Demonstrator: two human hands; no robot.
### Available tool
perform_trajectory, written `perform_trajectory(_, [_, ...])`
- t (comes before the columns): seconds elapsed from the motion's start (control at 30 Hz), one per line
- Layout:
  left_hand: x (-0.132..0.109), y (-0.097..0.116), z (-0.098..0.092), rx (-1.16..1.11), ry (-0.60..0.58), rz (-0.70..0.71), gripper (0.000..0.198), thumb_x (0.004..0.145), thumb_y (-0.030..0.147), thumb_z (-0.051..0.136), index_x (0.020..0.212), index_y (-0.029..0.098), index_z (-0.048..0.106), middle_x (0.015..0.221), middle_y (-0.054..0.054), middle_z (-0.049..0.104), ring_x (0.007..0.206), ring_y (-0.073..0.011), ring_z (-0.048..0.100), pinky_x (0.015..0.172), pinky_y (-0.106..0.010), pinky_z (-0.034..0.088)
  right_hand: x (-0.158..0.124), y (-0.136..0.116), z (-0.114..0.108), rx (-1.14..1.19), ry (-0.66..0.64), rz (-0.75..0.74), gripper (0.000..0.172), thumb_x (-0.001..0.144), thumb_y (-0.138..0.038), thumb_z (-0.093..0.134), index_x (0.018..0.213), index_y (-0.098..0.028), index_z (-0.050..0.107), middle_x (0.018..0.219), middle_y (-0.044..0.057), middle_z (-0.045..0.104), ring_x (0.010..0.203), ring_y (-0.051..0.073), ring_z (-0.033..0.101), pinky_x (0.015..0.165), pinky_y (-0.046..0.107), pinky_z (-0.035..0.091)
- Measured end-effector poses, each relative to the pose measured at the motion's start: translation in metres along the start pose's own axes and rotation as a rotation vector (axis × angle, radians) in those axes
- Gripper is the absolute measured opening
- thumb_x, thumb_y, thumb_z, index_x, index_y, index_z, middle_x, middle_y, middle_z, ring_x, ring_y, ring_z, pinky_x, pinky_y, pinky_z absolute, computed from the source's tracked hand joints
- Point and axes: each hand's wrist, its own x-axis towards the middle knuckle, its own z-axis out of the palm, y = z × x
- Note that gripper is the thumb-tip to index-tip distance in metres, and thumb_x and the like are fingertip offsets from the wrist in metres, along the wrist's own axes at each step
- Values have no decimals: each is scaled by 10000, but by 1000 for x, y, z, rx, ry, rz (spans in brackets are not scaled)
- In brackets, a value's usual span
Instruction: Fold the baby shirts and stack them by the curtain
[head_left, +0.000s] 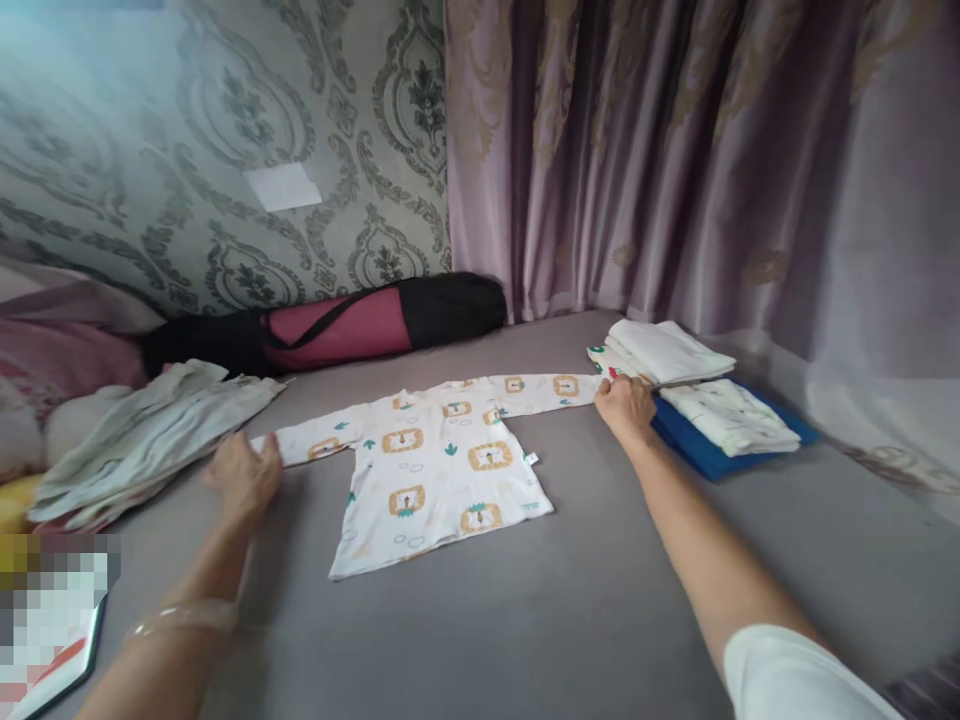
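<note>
A small long-sleeved white shirt [442,470] with a lion-face print lies spread flat on the grey bed sheet, both sleeves stretched out sideways. At the cuff of the left-hand sleeve is my left hand [244,472], slightly blurred, its thumb and fingers around the sleeve end. My right hand [628,405] pinches the other cuff, fingers closed, close to the folded clothes. A small white tag sticks out from the shirt's right side seam.
Folded white clothes [675,352] and a folded patterned garment [731,415] on blue cloth [697,455] lie at right. Loose pale clothes [161,430] are heaped at left. A black and maroon long bag [337,325] lies along the wall, beside purple curtains [637,150].
</note>
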Motion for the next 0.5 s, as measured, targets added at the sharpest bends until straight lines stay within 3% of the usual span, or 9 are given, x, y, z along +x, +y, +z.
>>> perform_trajectory(0.13, [-14, 77, -9, -407, -85, 133, 565, 890, 418, 358, 1320, 66, 464, 1261, -192, 600, 1108, -274, 597, 953, -396, 456, -1, 1, -5, 5, -133, 120, 482, 858, -353, 507, 1197, -29, 619, 1193, 287, 586, 1152, 373, 564, 902, 459, 475])
perform_trajectory(0.27, [-41, 154, -8, -642, -252, 332, 444, 845, 368, 471, 1192, 113, 576, 1050, -122, 692, 904, -206, 656, 796, -318, 522, -3, -1, -1, 126, -112, 175, 515, 813, -326, 544, 1248, -52, 580, 1219, 280, 578, 1160, 375, 561, 897, 468, 490])
perform_trajectory(0.37, [-66, 191, -2, -712, -343, 483, 394, 846, 349, 488, 1127, 108, 623, 968, -109, 707, 812, -189, 662, 728, -297, 531, -7, 0, -1, 199, -46, 147, 496, 804, -284, 530, 1247, -63, 563, 1191, 264, 601, 1123, 364, 584, 903, 474, 485])
perform_trajectory(0.5, [-93, 218, 13, -700, -457, 677, 310, 856, 235, 450, 1046, 125, 668, 996, -105, 718, 891, -191, 669, 814, -300, 526, -3, -3, -1, 310, -40, 113, 412, 791, -239, 516, 1157, -67, 596, 1049, 222, 661, 1027, 345, 629, 878, 435, 495])
